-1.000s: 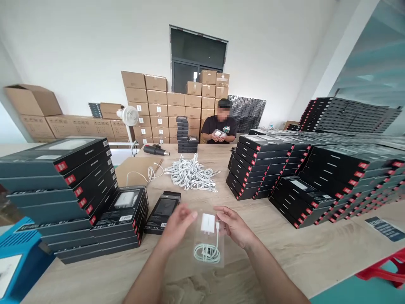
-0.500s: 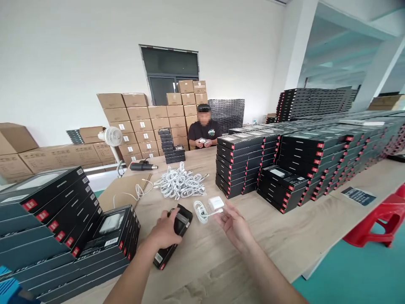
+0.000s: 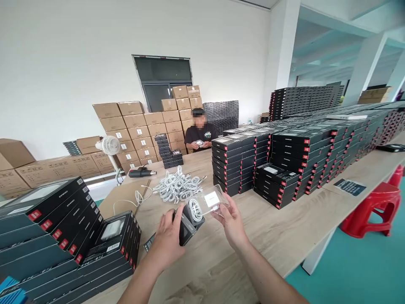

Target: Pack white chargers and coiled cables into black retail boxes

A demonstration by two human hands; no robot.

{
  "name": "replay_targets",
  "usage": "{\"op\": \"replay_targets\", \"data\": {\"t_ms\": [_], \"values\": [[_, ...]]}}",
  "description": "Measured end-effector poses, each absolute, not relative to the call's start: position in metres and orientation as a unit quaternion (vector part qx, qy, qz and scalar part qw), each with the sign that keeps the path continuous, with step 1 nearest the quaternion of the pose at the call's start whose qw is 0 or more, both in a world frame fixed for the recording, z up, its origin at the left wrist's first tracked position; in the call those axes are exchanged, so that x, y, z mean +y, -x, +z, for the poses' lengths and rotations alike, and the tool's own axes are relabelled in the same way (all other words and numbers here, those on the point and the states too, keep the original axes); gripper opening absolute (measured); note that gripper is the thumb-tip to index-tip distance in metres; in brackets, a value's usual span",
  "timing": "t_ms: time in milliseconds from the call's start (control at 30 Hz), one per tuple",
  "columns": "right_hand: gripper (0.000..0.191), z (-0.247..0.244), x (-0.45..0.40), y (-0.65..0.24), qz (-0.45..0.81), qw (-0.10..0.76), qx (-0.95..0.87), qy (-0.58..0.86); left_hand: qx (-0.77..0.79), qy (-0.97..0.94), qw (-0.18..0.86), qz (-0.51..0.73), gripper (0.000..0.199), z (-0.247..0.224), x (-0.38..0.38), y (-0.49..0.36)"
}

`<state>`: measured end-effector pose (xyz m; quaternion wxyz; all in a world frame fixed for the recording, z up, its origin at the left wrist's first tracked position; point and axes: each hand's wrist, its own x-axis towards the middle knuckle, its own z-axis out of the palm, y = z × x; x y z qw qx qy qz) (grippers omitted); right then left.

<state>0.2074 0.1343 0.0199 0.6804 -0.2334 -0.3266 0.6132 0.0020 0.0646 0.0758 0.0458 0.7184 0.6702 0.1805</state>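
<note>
My left hand (image 3: 169,240) is wrapped round a narrow black box (image 3: 187,230), which lies tilted over the wooden table. In my right hand (image 3: 233,223) is a clear plastic tray (image 3: 220,191), pinched at its right end. A white charger (image 3: 211,199) and a coiled white cable (image 3: 195,210) sit on the tray. The coil end meets the upper end of the box; whether it is inside, I cannot tell. Beyond both hands lies a tangled heap of white cables (image 3: 177,185).
Stacked black boxes stand at the left (image 3: 60,211) and along the right (image 3: 234,164). A heat gun (image 3: 142,172), a small fan (image 3: 110,145) and a cardboard sheet (image 3: 122,202) are at the back left. Across the table sits a co-worker (image 3: 202,133). A red stool (image 3: 373,211) stands at right.
My right hand has closed on the clear tray and lifted it with the charger and cable to the box. My left hand has turned the box's upper end toward the right.
</note>
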Motion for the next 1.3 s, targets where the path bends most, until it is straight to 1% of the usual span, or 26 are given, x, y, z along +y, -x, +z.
{"op": "replay_targets", "data": {"t_ms": [67,167,300,400,467,533,600,633,700,800,867,900,967,1033,1067,1200,1300], "values": [[0.062,0.022,0.13,-0.215,0.614,0.662,-0.354,0.244,0.664,-0.728,0.04,0.164,0.114,0.076,0.063,-0.001],[0.061,0.031,0.122,-0.225,0.626,0.625,-0.393,0.25,0.637,-0.747,0.09,0.167,0.112,0.076,0.059,-0.002],[0.061,0.045,0.116,-0.236,0.717,0.539,-0.402,0.185,0.583,-0.753,0.191,0.24,0.111,0.076,0.053,-0.005],[0.055,0.049,0.123,-0.242,0.73,0.517,-0.407,0.186,0.553,-0.747,0.231,0.289,0.114,0.075,0.049,-0.009],[0.046,0.051,0.13,-0.244,0.706,0.473,-0.478,0.223,0.547,-0.743,0.243,0.3,0.117,0.074,0.047,-0.012],[0.04,0.056,0.136,-0.244,0.693,0.391,-0.561,0.229,0.545,-0.74,0.247,0.308,0.117,0.071,0.046,-0.016],[0.038,0.067,0.141,-0.241,0.692,0.319,-0.612,0.21,0.544,-0.734,0.239,0.328,0.116,0.064,0.046,-0.02],[0.038,0.074,0.143,-0.238,0.69,0.296,-0.629,0.204,0.548,-0.727,0.229,0.345,0.116,0.058,0.047,-0.022],[0.039,0.089,0.148,-0.229,0.667,0.278,-0.657,0.213,0.569,-0.695,0.197,0.393,0.116,0.044,0.048,-0.027],[0.034,0.103,0.154,-0.208,0.614,0.309,-0.683,0.247,0.618,-0.608,0.147,0.477,0.124,0.02,0.049,-0.034],[0.024,0.102,0.156,-0.195,0.582,0.339,-0.695,0.25,0.623,-0.565,0.147,0.521,0.128,0.008,0.046,-0.034],[0.018,0.099,0.156,-0.189,0.565,0.352,-0.704,0.247,0.612,-0.555,0.159,0.541,0.124,0.004,0.044,-0.032],[0.013,0.092,0.155,-0.183,0.534,0.374,-0.72,0.239,0.574,-0.546,0.193,0.578,0.106,0.002,0.039,-0.025],[0.016,0.084,0.151,-0.181,0.516,0.394,-0.726,0.227,0.542,-0.539,0.212,0.609,0.088,0.005,0.035,-0.015],[0.017,0.08,0.149,-0.181,0.515,0.406,-0.722,0.221,0.53,-0.539,0.214,0.618,0.082,0.007,0.033,-0.01],[0.02,0.061,0.135,-0.183,0.527,0.488,-0.665,0.206,0.517,-0.559,0.203,0.615,0.059,0.012,0.032,0.005],[0.016,0.043,0.123,-0.186,0.518,0.53,-0.643,0.194,0.543,-0.575,0.163,0.589,0.039,0.01,0.03,0.011]]}}
